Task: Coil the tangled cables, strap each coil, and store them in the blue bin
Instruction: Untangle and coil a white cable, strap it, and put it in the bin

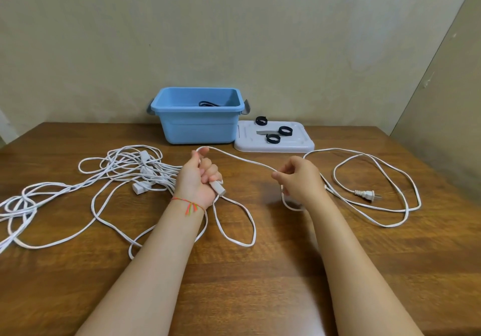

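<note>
My left hand [199, 182] grips the socket end [218, 188] of a white cable [242, 159], with a loop hanging below the fist. The cable runs over my left thumb and across to my right hand [299, 177], which pinches it. Beyond the right hand it trails in loose loops to a two-pin plug [365, 194] lying on the table. A tangled heap of white cables [130, 171] lies at the left. The blue bin [197, 127] stands at the back with a dark coiled cable [208, 104] inside.
A white lid [299, 145] lies right of the bin, carrying three black straps [284, 130] and a grey strip [265, 132]. The wooden table [260, 270] meets a beige wall behind and a panel at the right.
</note>
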